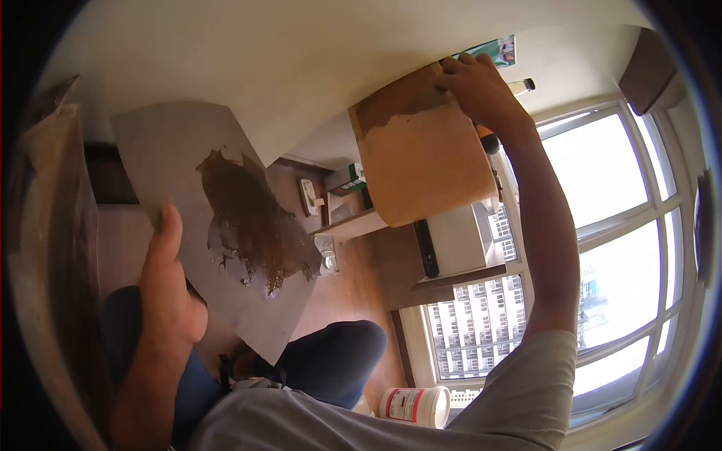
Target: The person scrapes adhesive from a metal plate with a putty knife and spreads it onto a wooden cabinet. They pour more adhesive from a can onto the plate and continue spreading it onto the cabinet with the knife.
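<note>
My left hand (171, 289) grips a large grey sheet (248, 316) by its left edge, thumb on the upper face and fingers hidden underneath. A wet, glossy patch of dark brown paste (248, 222) lies across the middle of this sheet. Farther off, my right hand (477, 86) is at the top right corner of a tan board (425, 169), its fingers bent and closed together. Along the board's upper part runs a darker brown coated band (395, 105), ragged at its lower border. I cannot tell what the right fingers hold.
A white tub with a red label (414, 406) stands by my knee. Windows (594, 173) fill the right side. Below the board are a green and white box (346, 178) and a clear container (326, 254). A brown panel (53, 225) stands close at the left.
</note>
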Motion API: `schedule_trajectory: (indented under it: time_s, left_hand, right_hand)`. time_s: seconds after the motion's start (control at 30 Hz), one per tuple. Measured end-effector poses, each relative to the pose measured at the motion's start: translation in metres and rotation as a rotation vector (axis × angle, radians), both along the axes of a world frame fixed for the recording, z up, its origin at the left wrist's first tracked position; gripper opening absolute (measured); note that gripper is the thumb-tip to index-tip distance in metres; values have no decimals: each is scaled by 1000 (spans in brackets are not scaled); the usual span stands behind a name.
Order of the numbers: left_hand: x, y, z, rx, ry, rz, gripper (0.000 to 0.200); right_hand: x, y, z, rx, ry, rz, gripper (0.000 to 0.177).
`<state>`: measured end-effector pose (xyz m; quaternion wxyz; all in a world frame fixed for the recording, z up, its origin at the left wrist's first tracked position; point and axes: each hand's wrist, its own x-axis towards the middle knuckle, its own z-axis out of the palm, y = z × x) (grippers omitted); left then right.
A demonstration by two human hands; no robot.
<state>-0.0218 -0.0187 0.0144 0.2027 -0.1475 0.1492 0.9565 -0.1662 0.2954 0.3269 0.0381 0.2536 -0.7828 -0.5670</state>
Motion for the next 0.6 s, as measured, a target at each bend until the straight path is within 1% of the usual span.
schedule_trajectory:
  time_s: [0.07,0.17,0.27,0.33,0.37,0.43,0.6]
  left_hand:
    - [-1,-1,-1,26,-2,-9,55]
    - [-1,-2,-4,12,3,0,55]
    - [-2,-1,-9,9,-36,27,56]
    - [-2,-2,-8,11,-33,23,57]
    - [-2,-2,-8,15,-32,20,57]
    - [-2,-3,-8,15,-21,18,58]
    - [-1,0,-12,27,13,22,63]
  right_hand:
    - [-13,10,7,-13,23,8,24]
    - [-28,19,8,-45,55,-40,24]
    - [-38,24,2,7,33,-18,21]
    - [-44,22,-7,143,73,-41,12]
    - [-48,22,-12,142,73,-38,12]
    - [-55,29,-22,129,83,4,7]
    - [-64,46,-40,147,116,42,11]
